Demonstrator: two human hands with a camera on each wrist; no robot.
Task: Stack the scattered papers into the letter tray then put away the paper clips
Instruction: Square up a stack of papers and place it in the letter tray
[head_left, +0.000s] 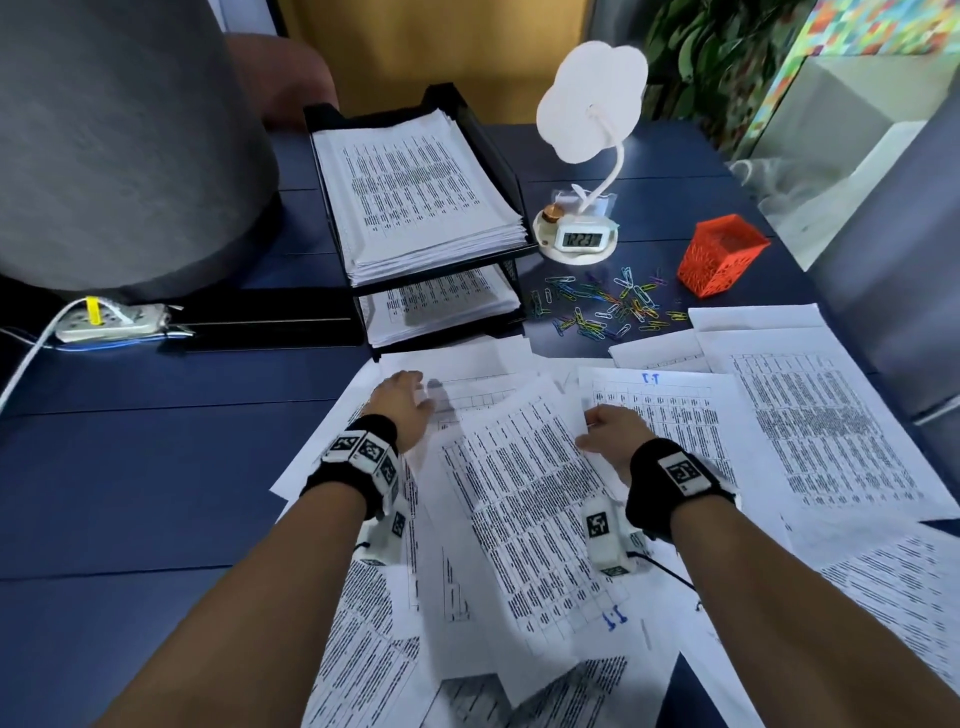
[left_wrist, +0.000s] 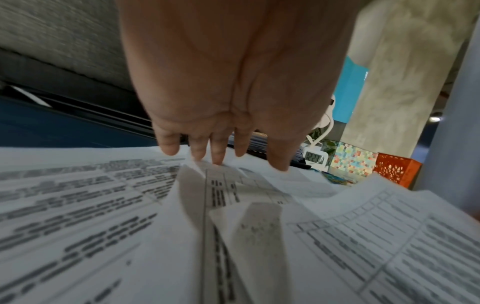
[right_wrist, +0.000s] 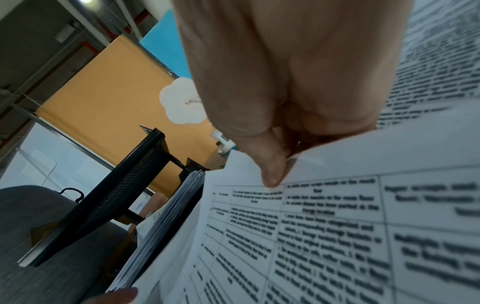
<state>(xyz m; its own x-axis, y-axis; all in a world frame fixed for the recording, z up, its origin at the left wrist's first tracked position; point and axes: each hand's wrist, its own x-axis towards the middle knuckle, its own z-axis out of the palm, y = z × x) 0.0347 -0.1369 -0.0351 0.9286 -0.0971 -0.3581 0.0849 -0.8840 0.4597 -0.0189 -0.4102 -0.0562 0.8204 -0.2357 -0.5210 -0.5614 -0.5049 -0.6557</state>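
Note:
Printed sheets (head_left: 831, 415) lie scattered over the near and right part of the blue desk. My left hand (head_left: 415, 395) is spread flat over them, and in the left wrist view its straight fingertips (left_wrist: 218, 160) touch a sheet's edge. My right hand (head_left: 589, 431) pinches the right edge of one lifted, slanted sheet (head_left: 519, 493) between thumb (right_wrist: 272, 174) and fingers. The black two-tier letter tray (head_left: 498, 150) stands behind the hands, with a thick stack (head_left: 415, 192) on top and some sheets below. Coloured paper clips (head_left: 602, 306) lie loose to its right.
A red mesh holder (head_left: 722, 254) stands right of the clips. A white cloud-shaped lamp with a clock (head_left: 579, 239) sits beside the tray. A large grey object (head_left: 104, 130) and a power strip (head_left: 109, 322) occupy the far left. Bare blue desk (head_left: 156, 441) shows at the left.

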